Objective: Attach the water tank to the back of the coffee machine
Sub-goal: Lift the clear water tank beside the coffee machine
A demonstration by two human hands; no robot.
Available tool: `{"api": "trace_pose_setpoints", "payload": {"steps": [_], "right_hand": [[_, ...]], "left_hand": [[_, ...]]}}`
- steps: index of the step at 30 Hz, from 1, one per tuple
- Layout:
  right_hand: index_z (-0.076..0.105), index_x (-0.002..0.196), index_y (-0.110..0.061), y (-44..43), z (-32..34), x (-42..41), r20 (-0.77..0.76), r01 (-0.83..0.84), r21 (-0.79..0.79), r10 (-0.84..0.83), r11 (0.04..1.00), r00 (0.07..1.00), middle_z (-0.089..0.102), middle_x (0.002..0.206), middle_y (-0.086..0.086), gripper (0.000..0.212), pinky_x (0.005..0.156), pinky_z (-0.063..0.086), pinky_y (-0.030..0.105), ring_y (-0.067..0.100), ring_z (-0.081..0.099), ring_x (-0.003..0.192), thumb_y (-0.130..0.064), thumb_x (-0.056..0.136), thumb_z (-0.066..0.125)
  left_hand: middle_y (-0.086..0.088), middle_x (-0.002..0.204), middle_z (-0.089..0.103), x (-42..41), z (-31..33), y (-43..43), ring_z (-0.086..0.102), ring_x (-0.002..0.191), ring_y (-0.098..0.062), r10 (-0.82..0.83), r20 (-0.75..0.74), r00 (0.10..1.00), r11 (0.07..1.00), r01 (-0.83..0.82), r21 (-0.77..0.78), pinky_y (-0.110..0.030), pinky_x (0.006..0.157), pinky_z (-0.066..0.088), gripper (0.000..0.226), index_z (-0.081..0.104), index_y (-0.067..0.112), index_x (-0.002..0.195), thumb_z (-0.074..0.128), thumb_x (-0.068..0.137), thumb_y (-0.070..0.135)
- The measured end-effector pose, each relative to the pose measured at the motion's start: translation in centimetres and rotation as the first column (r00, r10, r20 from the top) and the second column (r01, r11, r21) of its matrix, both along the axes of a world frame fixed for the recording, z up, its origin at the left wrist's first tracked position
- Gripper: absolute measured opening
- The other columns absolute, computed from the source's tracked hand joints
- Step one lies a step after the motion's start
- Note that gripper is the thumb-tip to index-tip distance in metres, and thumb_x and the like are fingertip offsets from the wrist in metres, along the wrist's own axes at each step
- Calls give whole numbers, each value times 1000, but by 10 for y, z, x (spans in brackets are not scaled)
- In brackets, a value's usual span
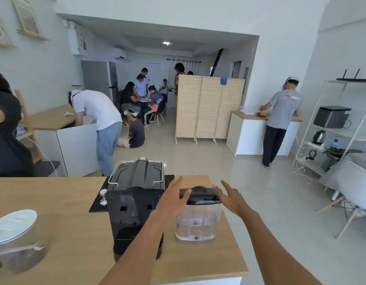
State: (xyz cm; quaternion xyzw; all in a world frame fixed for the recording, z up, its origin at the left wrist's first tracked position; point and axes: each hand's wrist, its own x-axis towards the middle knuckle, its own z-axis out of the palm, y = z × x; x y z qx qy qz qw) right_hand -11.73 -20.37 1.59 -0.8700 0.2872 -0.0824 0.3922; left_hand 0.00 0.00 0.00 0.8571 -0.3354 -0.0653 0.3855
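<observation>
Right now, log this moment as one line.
phase: reach | water tank: upright on counter, detached, right of coffee machine | left hand: open, at lid | right hand: open, beside lid

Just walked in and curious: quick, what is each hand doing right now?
Left hand: open, fingers spread at the water tank lid, gripping nothing.
Right hand: open, beside the tank, holding nothing.

a lidded glass jar [14, 237] with a spoon is seen at the lower left of the wooden counter [54, 202]. a folding screen [209, 108] is placed at centre frame. a kettle [318, 137] is kept on the white shelf [342, 132] at right, and a white chair [354, 188] is set below.
</observation>
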Motion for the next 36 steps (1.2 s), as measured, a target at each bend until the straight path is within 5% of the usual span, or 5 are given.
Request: {"api": "trace_pose_setpoints", "payload": {"steps": [11, 16, 24, 29, 36], "right_hand": [[22, 161, -38, -22, -50, 5, 114, -51, 27, 48, 998, 992, 51, 149, 8, 76, 100, 36, 30, 29, 49, 136, -64, 95, 49], [27, 157, -43, -19, -70, 7, 224, -50, 59, 36, 997, 974, 66, 131, -4, 66, 78, 45, 13, 8, 64, 97, -53, 98, 54], [26, 149, -62, -13, -104, 16, 411, -44, 154, -23, 987, 911, 60, 143, -11, 60, 102, 50, 47, 14, 49, 98, -68, 93, 47], [27, 149, -60, -14, -108, 19, 419, -43, 109, -6, 993, 908, 52, 105, -8, 60, 86, 44, 32, 9, 44, 87, -69, 93, 46], [26, 150, -57, -9, -105, 17, 418, -46, 119, -8, 992, 908, 54, 147, -20, 63, 109, 47, 43, 15, 60, 118, -66, 92, 51]], "left_hand": [[1, 164, 20, -12, -45, -18, 16, 151, -20, 116, -251, 961, 989, -136, -63, -50, 120, 20, 78, 4, 39, 156, 42, 92, 63], [14, 159, 24, -21, -58, -26, 21, 149, -15, 123, -220, 968, 971, -164, -176, -39, 117, 23, 72, 6, 43, 155, 43, 95, 58], [9, 160, 30, -23, -73, -36, 37, 141, -24, 184, -242, 953, 923, -252, -291, -45, 115, 28, 60, 10, 63, 146, 36, 92, 67], [18, 161, 22, -22, -70, -41, 25, 146, -13, 197, -270, 943, 917, -275, -290, -48, 115, 28, 65, 11, 62, 145, 42, 88, 72], [15, 162, 20, -25, -68, -38, 30, 145, -18, 184, -291, 939, 926, -265, -269, -48, 111, 29, 67, 7, 62, 145, 43, 89, 70]]}}
